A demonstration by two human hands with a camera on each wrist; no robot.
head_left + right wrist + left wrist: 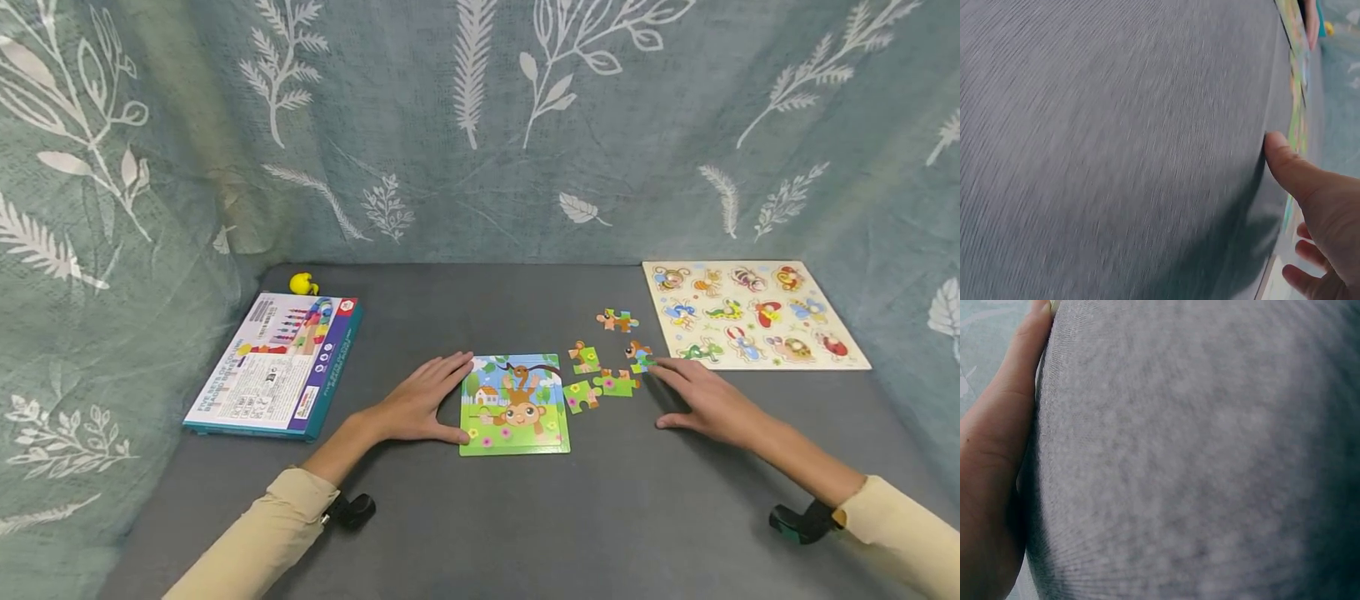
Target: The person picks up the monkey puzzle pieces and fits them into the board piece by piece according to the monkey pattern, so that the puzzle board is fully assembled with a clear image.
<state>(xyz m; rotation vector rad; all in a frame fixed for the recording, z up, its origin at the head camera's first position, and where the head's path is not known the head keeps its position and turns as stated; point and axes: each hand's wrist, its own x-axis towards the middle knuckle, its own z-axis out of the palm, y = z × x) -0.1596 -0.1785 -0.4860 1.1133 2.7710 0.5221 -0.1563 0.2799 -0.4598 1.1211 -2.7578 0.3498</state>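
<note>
A square jigsaw puzzle board with a cartoon monkey, a house and flowers lies at the middle of the table. My left hand rests at its left side, fingers stretched toward the top left corner and thumb by the lower left edge. To the board's right lie several loose jigsaw pieces. My right hand reaches in from the right, its fingertips at a blue, brown and green jigsaw piece; the thumb stands apart from it. The right wrist view shows the right thumb over the cloth.
At the back right lies a wooden peg board with insect pictures. A flat toy box lies on the left, with a small yellow toy behind it. Grey cloth covers the table, and a patterned curtain hangs behind.
</note>
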